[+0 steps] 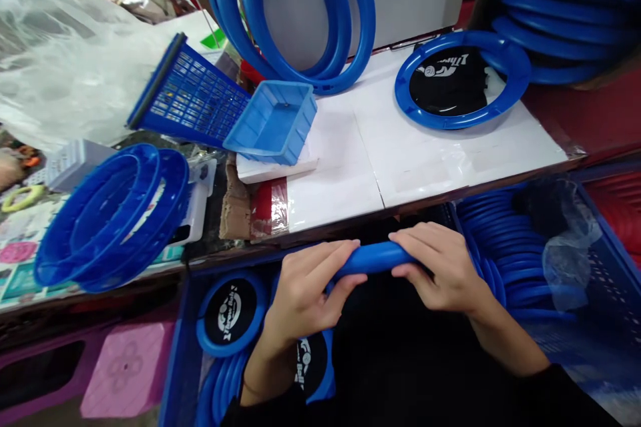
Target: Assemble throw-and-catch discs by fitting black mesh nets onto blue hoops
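Observation:
A blue plastic ring (pixel 376 257) is held nearly edge-on in front of my body, so its face cannot be made out. My left hand (pixel 311 288) grips its left part, thumb below and fingers above. On the right part, my right hand (pixel 441 268) pinches the rim in the same way. Beyond them on the white table top (pixel 345 167) lies another blue ring (pixel 463 121) with black printed fabric inside it. Several blue rings (pixel 368 20) stand upright against a white carton. A small blue tray (pixel 275 123) sits left of them.
Blue crates below the table hold finished-looking black-and-blue discs (pixel 231 313) on the left and stacked blue rings (pixel 515 247) on the right. Blue hoops (pixel 113 213) lie at left, near a tilted blue basket (pixel 193 93). A pink stool (pixel 127 370) stands lower left.

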